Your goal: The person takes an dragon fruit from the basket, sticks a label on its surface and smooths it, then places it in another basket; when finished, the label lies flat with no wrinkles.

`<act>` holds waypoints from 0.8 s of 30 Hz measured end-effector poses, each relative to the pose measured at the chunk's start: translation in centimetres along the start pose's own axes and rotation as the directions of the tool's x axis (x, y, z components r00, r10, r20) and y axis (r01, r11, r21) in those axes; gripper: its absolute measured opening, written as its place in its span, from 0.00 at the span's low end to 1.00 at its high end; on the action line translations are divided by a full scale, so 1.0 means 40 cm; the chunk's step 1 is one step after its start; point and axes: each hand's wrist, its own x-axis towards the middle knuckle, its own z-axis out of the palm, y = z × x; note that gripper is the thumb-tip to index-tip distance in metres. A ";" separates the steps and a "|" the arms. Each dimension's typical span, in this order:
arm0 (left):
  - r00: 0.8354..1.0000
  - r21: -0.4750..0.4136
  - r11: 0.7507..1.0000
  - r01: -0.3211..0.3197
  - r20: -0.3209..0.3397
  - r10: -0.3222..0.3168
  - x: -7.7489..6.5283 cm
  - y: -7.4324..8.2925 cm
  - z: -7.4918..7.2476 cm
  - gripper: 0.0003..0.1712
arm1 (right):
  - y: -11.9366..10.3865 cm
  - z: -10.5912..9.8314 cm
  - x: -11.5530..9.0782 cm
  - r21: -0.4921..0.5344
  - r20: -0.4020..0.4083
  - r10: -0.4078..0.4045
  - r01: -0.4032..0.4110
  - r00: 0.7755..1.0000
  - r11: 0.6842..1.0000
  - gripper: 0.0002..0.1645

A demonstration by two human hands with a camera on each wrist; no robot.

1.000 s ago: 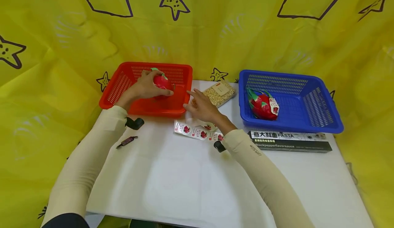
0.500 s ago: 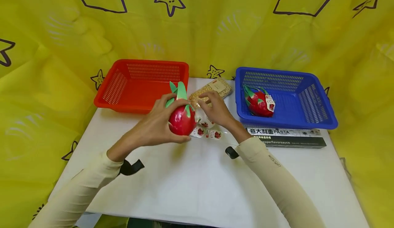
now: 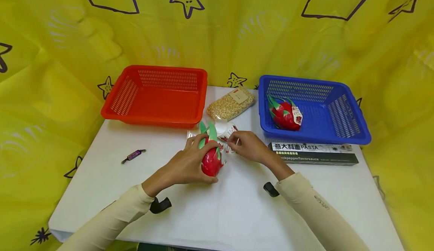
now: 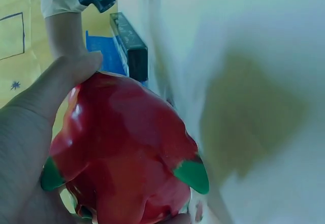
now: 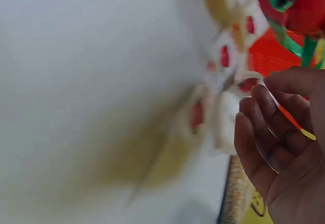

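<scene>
My left hand (image 3: 191,162) grips a red dragon fruit (image 3: 211,163) with green leaf tips, held over the white table in front of the red basket. In the left wrist view the fruit (image 4: 127,148) fills the palm, with the thumb along its top. My right hand (image 3: 249,145) pinches the edge of a strip of stickers (image 3: 231,129) printed with dragon fruit. The right wrist view shows the thumb and fingertips at a curled end of that strip (image 5: 223,56), other fingers bent. Part of the strip lies hidden behind the fruit.
The red basket (image 3: 162,123) stands at back left, the blue basket (image 3: 315,136) at back right with a labelled dragon fruit (image 3: 286,115) inside. Between them lies a bag of yellow kernels (image 3: 230,104). A pasta box (image 3: 315,158) sits before the blue basket; a small wrapped candy (image 3: 133,155) lies left.
My left hand has lifted the dragon fruit out of the red basket and brought it right and nearer. My right hand has come down to the stickers, and its fingers have closed on the strip.
</scene>
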 end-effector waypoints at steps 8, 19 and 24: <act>0.998 -0.004 0.999 0.033 0.054 -0.033 0.026 -0.017 0.028 0.55 | 0.047 0.062 -0.014 -0.218 0.008 -0.005 0.006 1.000 0.976 0.21; 0.996 -0.093 0.995 0.037 0.085 -0.030 0.043 -0.050 0.035 0.57 | 0.069 0.080 -0.010 -0.373 -0.022 -0.113 0.096 0.993 0.923 0.16; 0.997 -0.123 0.992 0.030 0.073 -0.021 0.054 -0.063 0.031 0.58 | 0.071 0.083 0.004 -0.444 -0.057 -0.186 0.142 0.981 0.885 0.07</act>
